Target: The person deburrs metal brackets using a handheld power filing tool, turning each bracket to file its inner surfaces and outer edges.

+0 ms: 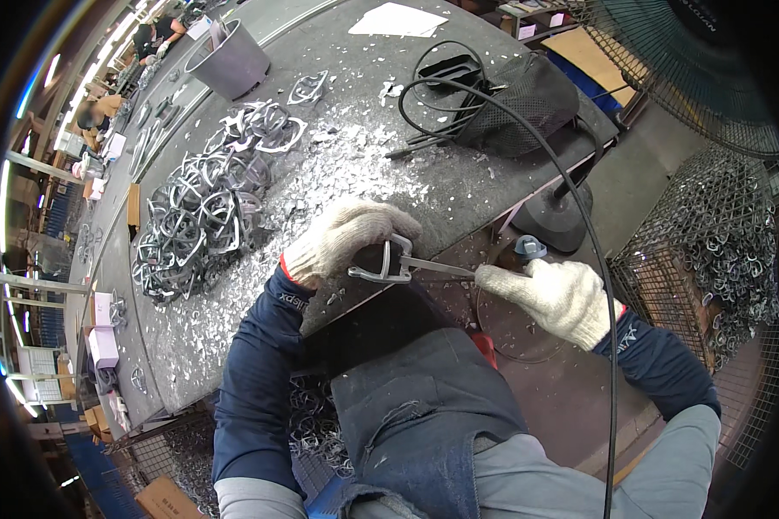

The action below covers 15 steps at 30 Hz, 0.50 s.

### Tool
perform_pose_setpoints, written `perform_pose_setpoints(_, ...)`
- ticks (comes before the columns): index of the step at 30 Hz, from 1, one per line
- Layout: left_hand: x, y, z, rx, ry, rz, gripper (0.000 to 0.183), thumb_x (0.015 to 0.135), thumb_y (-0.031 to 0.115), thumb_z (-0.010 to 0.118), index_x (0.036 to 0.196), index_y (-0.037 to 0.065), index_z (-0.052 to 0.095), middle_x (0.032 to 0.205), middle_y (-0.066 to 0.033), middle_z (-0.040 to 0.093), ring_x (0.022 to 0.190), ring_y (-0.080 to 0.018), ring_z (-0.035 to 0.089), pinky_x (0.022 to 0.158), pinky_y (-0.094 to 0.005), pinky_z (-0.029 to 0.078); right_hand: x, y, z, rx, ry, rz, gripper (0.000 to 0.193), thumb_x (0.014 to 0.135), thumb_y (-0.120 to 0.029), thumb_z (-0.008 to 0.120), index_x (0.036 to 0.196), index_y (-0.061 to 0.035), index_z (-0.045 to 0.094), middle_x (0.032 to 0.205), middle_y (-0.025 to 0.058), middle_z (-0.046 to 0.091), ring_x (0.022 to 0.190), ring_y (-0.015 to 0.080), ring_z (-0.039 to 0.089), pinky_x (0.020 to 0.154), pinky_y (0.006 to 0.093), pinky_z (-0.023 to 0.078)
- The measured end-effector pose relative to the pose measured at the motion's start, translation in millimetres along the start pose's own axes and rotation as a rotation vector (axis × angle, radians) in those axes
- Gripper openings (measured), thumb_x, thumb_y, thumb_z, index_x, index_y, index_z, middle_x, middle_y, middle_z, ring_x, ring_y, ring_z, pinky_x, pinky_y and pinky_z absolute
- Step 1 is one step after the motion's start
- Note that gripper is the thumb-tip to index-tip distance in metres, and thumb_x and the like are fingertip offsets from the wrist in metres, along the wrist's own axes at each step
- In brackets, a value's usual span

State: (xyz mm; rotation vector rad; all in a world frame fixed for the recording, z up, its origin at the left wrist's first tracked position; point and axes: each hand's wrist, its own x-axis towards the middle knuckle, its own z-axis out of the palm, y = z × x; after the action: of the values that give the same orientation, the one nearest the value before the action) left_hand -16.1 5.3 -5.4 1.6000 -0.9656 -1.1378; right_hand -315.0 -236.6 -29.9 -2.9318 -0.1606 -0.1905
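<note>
Up at the far end of the worktable [459, 186], a grey bucket [234, 62] stands upright; what it holds cannot be made out from this angle. To the right, off the table, a wire cage [666, 277] is heaped with grey metal rings like those in the loose pile of rings [203, 216] on the table's left half. Nearer, the left hand [342, 238], in a white knit glove, is closed around one metal ring [381, 264], holding it just past the table's near edge, above the person's lap. The right hand [558, 298], also gloved, is closed on a thin tool [437, 266] whose tip touches the ring; the grip end is hidden inside the glove, so the kind of tool is hard to tell. A black cable [580, 199] arcs from the table's far side down past the right arm and is cut off at the lower edge. A dark mesh bag [524, 104] lies near the far right corner. The table surface is dark grey and strewn with pale metal shavings [355, 164]. A standing fan [692, 69] is partly cut off at the top right, and other workers sit along a bench at the upper left, small and blurred.
</note>
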Motion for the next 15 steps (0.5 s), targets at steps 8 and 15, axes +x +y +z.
perform_pose_setpoints(8,-2.0,-2.7,-3.5,-0.080,-0.002,0.005,0.050,0.113,0.037,0.062,0.132,-0.005,0.081,0.113,-0.0125,0.085,0.105,-0.0198,0.079,0.097,-0.0337,0.062,0.2,-0.2,1.5,0.022,-0.015,0.007,0.050,0.105,-0.016,0.072,0.152,-0.0353,0.075,0.075,0.0112,0.062,0.063,0.0286,0.074,0.052,0.0416,0.058)
perform_pose_setpoints(15,1.0,-6.6,-4.2,-0.026,-0.016,0.001,0.052,0.106,0.037,0.062,0.128,-0.004,0.084,0.120,-0.0150,0.086,0.109,-0.0221,0.079,0.104,-0.0364,0.060,7.4,-5.3,-1.4,-0.003,0.000,0.004,0.049,0.106,-0.015,0.071,0.151,-0.0359,0.075,0.076,0.0114,0.063,0.063,0.0293,0.073,0.054,0.0402,0.059)
